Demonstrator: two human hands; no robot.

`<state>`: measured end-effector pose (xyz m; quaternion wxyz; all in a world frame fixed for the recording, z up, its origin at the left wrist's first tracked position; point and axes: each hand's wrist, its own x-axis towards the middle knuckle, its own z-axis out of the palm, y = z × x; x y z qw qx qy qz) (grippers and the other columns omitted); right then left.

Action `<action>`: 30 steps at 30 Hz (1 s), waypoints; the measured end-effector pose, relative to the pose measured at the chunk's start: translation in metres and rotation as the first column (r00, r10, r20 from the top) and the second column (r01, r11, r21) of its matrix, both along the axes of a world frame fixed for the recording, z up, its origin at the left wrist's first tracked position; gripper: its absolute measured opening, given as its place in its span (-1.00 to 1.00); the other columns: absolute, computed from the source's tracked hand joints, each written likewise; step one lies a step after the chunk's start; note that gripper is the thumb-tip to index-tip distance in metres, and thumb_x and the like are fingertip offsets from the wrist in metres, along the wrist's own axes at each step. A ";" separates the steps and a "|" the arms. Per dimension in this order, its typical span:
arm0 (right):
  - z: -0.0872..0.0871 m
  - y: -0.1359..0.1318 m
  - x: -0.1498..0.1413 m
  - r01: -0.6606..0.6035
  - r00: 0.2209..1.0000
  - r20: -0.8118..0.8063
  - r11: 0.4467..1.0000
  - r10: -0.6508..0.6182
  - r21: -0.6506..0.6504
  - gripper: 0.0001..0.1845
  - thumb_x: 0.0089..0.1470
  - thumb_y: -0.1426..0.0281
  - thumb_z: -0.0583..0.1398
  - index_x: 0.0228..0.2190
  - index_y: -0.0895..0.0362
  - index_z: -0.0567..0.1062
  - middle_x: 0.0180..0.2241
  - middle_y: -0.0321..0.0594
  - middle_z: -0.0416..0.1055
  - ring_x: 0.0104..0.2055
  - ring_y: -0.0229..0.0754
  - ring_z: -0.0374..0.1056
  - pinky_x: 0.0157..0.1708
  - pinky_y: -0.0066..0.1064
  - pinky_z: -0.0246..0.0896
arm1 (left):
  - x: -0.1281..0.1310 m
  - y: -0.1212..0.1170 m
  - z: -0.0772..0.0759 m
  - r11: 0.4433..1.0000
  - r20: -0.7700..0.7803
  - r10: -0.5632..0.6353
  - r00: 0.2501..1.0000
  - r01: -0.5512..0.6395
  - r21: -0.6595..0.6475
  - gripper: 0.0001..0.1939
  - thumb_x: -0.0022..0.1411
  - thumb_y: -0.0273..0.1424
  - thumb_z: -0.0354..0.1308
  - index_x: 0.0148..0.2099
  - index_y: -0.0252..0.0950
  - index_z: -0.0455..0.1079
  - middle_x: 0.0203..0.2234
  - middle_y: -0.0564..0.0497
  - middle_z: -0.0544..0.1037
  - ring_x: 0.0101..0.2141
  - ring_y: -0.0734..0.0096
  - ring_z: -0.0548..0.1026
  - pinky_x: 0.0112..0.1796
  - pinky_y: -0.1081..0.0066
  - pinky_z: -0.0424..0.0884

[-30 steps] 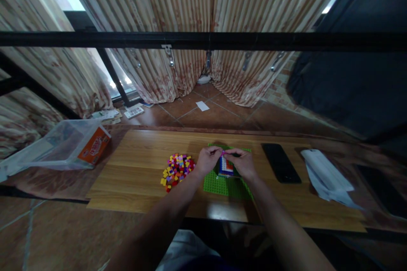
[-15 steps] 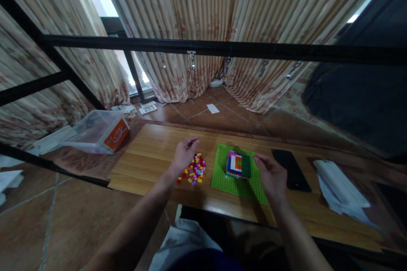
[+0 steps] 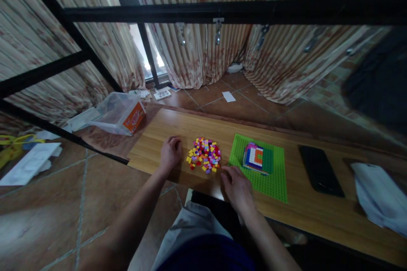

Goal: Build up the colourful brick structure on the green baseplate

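Observation:
A loose pile of small toy bricks in yellow, red, pink, purple and orange lies on the wooden table. Just left of it rests my left hand, fingers curled in; whatever they may hold is hidden. At the pile's lower right edge is my right hand, its fingers bent and thumb apart, with nothing visible between them. Right of the pile lies a green baseplate. On it stands a low block built of bricks, its top patterned in white, blue, orange, green and pink.
A black phone and a white plastic packet lie on the table to the right. Beyond its left end stands a clear bin with an orange label. A black metal bar crosses ahead, before striped curtains.
My right hand has moved left from beside the brick-built block to the pile's edge. My left hand has drawn back to the pile's left side, uncovering more bricks. The camera view has shifted.

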<state>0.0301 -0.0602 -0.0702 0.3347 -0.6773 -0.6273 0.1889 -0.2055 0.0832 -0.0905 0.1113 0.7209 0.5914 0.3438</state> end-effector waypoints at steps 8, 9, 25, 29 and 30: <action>-0.005 0.023 -0.007 0.011 0.977 0.213 0.999 -0.002 -0.041 -0.74 0.22 0.35 0.03 -0.26 0.01 0.53 -0.24 -0.17 0.47 -0.28 -0.08 0.40 -0.39 -0.30 0.19 | 0.000 0.003 0.001 1.000 0.002 0.004 1.000 -0.004 -0.017 -0.78 0.24 -0.40 0.02 -0.20 -0.27 0.50 -0.15 -0.14 0.53 -0.08 0.20 0.49 -0.02 0.22 0.43; -0.005 0.023 -0.007 0.014 0.977 0.212 0.999 -0.007 -0.034 -0.74 0.22 0.35 0.03 -0.27 0.00 0.53 -0.25 -0.18 0.47 -0.29 -0.10 0.39 -0.40 -0.31 0.18 | 0.000 0.003 0.001 1.000 0.004 0.003 1.000 -0.003 -0.020 -0.78 0.24 -0.40 0.02 -0.20 -0.27 0.49 -0.15 -0.13 0.53 -0.08 0.20 0.49 -0.02 0.22 0.43; 0.033 0.015 0.062 0.328 0.748 -0.610 0.945 -0.264 -0.006 -0.73 -0.10 0.19 0.33 -0.36 0.09 0.56 -0.40 -0.23 0.56 -0.38 -0.15 0.45 -0.34 -0.31 0.37 | -0.002 0.005 -0.001 1.000 0.011 0.005 1.000 -0.005 -0.008 -0.77 0.24 -0.35 0.01 -0.21 -0.27 0.49 -0.15 -0.14 0.53 -0.10 0.17 0.50 -0.03 0.24 0.43; 0.040 0.031 0.100 0.445 0.785 -0.493 0.895 -0.375 0.028 -0.66 -0.10 0.17 0.31 -0.30 0.13 0.61 -0.29 -0.12 0.60 -0.26 -0.03 0.51 -0.19 -0.17 0.40 | -0.002 0.005 -0.001 1.000 0.005 0.002 1.000 -0.002 -0.007 -0.76 0.24 -0.35 0.01 -0.21 -0.27 0.49 -0.16 -0.14 0.54 -0.11 0.17 0.51 -0.05 0.23 0.44; 0.040 0.036 0.107 0.452 0.815 -0.426 0.891 -0.392 0.045 -0.66 -0.08 0.16 0.29 -0.31 0.13 0.62 -0.29 -0.10 0.61 -0.24 0.00 0.51 -0.15 -0.14 0.39 | -0.002 0.006 0.000 1.000 0.005 0.001 1.000 -0.001 -0.007 -0.76 0.24 -0.35 0.01 -0.21 -0.28 0.49 -0.16 -0.14 0.54 -0.12 0.17 0.51 -0.05 0.24 0.44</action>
